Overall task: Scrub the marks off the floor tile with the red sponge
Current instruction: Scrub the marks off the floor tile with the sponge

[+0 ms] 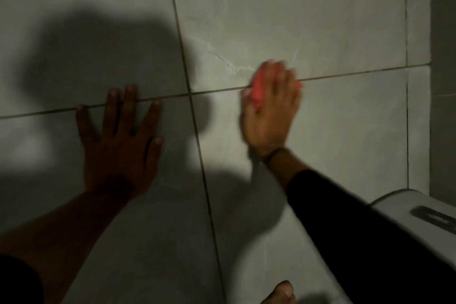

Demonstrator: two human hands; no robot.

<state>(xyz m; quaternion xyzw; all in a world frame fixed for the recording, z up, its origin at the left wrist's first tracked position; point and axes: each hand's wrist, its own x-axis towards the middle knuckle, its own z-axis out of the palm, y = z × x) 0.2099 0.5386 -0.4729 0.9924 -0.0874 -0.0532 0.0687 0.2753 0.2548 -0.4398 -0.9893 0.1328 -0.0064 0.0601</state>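
Scrubbing step in progress. The right hand (pixel 269 111), fingers curled, presses the soft red sponge (pixel 257 91) onto the glossy grey veined floor tile (pixel 308 20), over a dark grout line (pixel 357 73). The left hand (pixel 121 136) lies spread flat, grasping nothing. No marks are distinguishable; the next move likely calls for firm back-and-forth strokes.

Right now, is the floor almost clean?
Already done: can't tell; the picture is dim and blurred. In hand: the right hand presses the red sponge on the grout line, the left hand flat on the floor tile. Left: pale streaks beside the sponge.
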